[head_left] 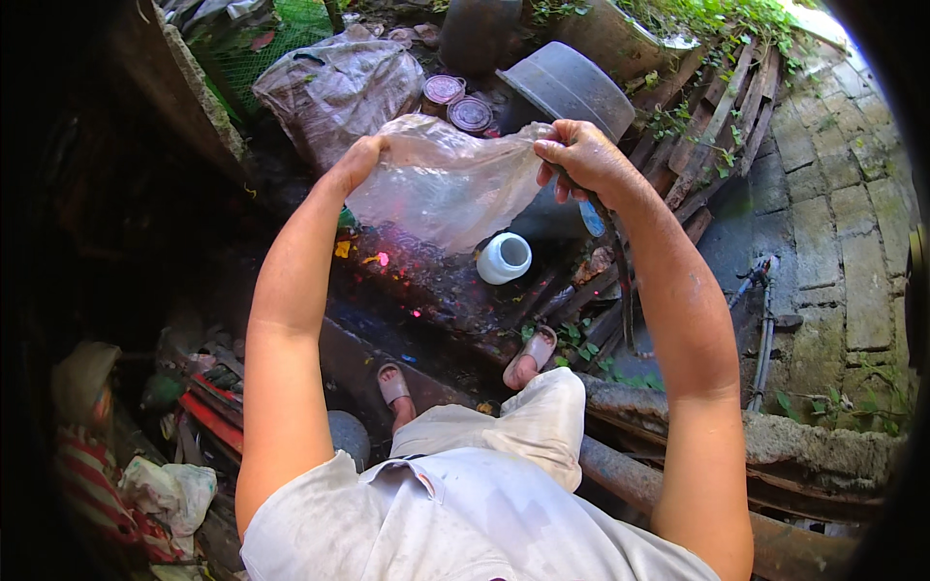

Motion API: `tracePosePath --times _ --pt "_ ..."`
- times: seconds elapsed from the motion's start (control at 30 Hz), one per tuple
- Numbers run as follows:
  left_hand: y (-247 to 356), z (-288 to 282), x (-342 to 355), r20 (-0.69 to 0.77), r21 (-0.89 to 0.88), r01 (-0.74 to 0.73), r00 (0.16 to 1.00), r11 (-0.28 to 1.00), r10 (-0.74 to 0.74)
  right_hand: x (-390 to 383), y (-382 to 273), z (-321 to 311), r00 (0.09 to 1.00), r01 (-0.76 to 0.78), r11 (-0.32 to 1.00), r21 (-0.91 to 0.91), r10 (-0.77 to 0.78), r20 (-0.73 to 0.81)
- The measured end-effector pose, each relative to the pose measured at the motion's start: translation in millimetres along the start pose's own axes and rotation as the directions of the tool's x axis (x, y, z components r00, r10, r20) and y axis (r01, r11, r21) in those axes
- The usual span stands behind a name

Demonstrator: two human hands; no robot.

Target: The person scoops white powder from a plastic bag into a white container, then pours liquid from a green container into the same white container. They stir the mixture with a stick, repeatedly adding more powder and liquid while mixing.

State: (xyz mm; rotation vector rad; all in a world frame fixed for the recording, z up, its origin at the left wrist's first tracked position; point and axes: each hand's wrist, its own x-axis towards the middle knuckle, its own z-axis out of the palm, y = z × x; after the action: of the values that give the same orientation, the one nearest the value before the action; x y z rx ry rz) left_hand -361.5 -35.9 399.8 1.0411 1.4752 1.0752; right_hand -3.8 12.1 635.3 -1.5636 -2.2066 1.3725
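Head view gives me both bare hands held out ahead, with a clear, crumpled plastic sheet (436, 184) stretched between them above the dark ground. I have the left hand (358, 165) closed on the sheet's upper left corner, though its fingertips are too hidden for me to make out. On the other side, the right hand (581, 160) pinches the upper right corner between thumb and forefinger, the remaining fingers curled; a dark narrow strip (620, 276) hangs below it, and I cannot tell whether those fingers grip that too. Just beside the sheet's lower edge I see an open white jar (504, 259) on the ground, its mouth toward me. Yellow and pink bits (382, 259) lie scattered to its left. Beyond the sheet I make out a pale, dirty sack (334, 92), two round tins (444, 90) side by side and a grey tub (576, 92) on a tilt. Stacked planks (712, 111) run along the right, next to block paving (838, 228).
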Motion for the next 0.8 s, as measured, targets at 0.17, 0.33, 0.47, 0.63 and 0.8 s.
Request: tracePosePath --times 0.17,0.33,0.47,0.63,0.8 --pt "58.1 27.3 -2.2 -0.024 -0.114 -0.220 0.976 0.969 0.219 2.5 5.6 17.2 1.000 -0.010 1.000 0.010 0.010 0.008" --pt "79.6 51.5 0.1 0.006 0.197 -0.409 0.909 0.891 0.416 5.2 -4.4 46.9 0.995 0.097 0.995 0.006 -0.097 -0.002" --pt "99.7 82.9 0.2 0.174 0.347 -0.404 0.914 0.846 0.366 15.2 -5.1 65.8 0.996 0.085 0.996 0.018 -0.086 0.035" --pt "113.1 92.8 -3.7 0.286 0.329 -0.462 0.880 0.824 0.379 27.5 -3.4 70.7 0.993 0.046 0.999 0.023 -0.048 0.104" --pt "105.2 76.9 -17.4 0.338 0.387 -0.499 0.859 0.776 0.383 39.9 0.6 61.8 0.993 0.002 0.995 -0.101 0.010 0.115"
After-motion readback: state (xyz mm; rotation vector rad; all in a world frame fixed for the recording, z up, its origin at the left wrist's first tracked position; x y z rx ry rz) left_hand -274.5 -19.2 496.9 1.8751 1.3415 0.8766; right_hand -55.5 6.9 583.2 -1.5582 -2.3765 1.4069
